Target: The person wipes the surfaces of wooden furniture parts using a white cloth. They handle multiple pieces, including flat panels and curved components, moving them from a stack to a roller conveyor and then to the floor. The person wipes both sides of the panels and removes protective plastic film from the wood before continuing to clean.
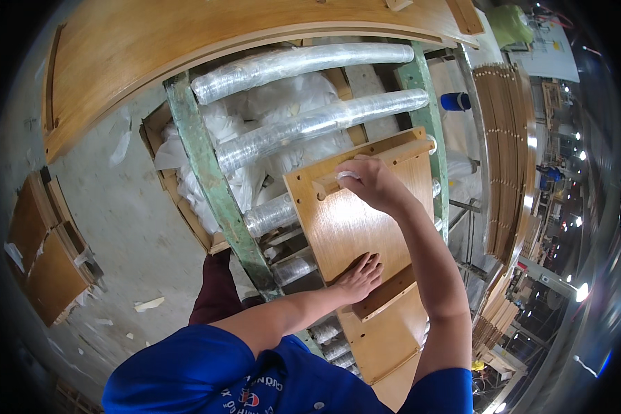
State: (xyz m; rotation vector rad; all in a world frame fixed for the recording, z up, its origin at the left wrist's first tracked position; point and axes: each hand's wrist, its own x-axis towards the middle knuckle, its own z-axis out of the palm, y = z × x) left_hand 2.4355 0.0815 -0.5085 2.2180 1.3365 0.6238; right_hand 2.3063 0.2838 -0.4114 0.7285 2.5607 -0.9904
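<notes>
A varnished wooden panel [345, 228] with raised rails along its edges and small drilled holes lies across plastic-wrapped rollers. My left hand [357, 279] rests on the panel with fingers stretched out, beside the nearer rail [388, 293]. At the far end, my right hand [371, 181] is closed around a small white wad [348, 175], perhaps cloth or paper. It is over the far rail [403, 153], close to the panel's far left corner. The fingertips of that hand are partly hidden.
Wrapped rollers [324, 127] span a green metal frame [210, 165]. Below them, a cardboard box [176, 200] holds white sheeting. Another large panel [207, 41] lies beyond. Stacked panels [48, 248] sit on the floor at left, curved-looking wooden stacks [507, 159] at right, near a blue cup [455, 101].
</notes>
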